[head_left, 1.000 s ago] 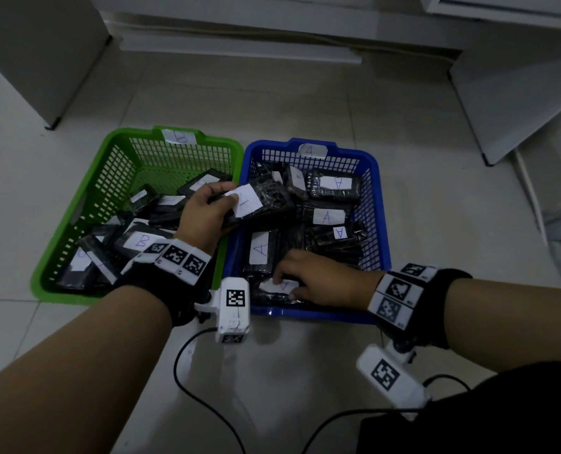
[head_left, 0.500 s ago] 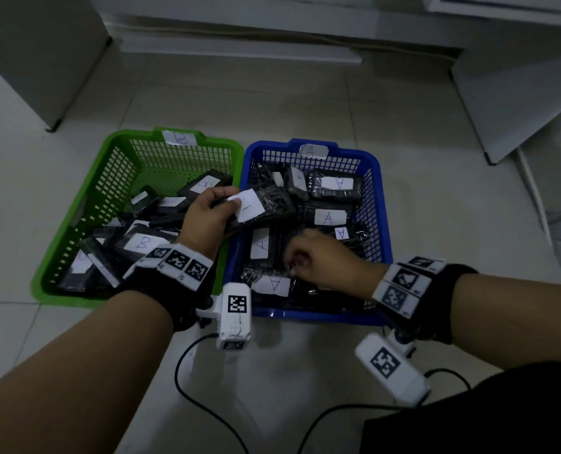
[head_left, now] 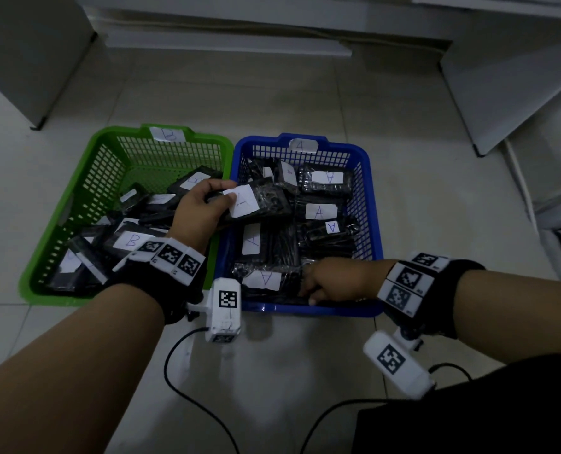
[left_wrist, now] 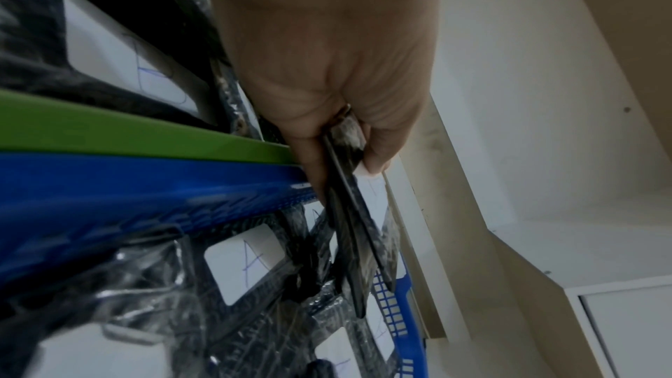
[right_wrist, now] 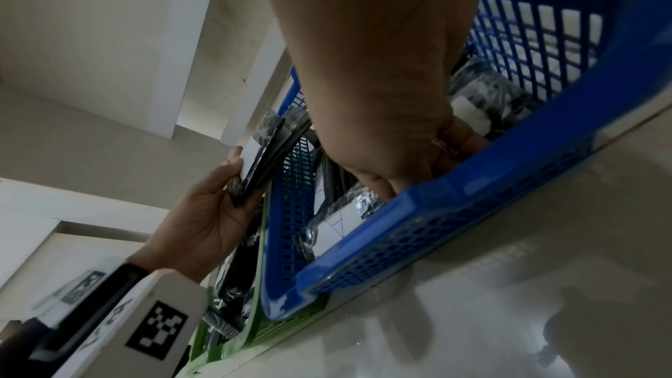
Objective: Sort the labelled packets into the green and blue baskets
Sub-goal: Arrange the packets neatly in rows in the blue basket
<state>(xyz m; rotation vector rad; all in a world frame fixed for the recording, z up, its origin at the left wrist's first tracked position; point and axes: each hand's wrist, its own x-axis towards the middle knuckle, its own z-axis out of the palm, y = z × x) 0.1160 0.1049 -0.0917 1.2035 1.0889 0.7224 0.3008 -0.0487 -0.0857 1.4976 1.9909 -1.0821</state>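
A green basket [head_left: 121,131] tagged B and a blue basket [head_left: 338,146] tagged A stand side by side on the floor. Both hold several black packets with white labels. My left hand [head_left: 203,211] grips one black packet [head_left: 262,204] by its end, thumb on its white label, above the rims where the baskets meet. The left wrist view shows that packet [left_wrist: 349,226] edge-on, pinched between thumb and fingers. My right hand [head_left: 331,283] is down in the blue basket's near right part, fingers curled onto a black packet [head_left: 285,299] against the near wall [right_wrist: 509,177].
Black cables [head_left: 187,388] trail over the pale tiled floor in front of the baskets. A grey cabinet [head_left: 26,60] stands at the far left. A pale board [head_left: 501,93] leans at the far right. A wall ledge [head_left: 226,47] runs behind.
My right hand left the A-labelled packet at the basket's front, rose, then went down further right against the near wall. My left hand keeps its packet almost still.
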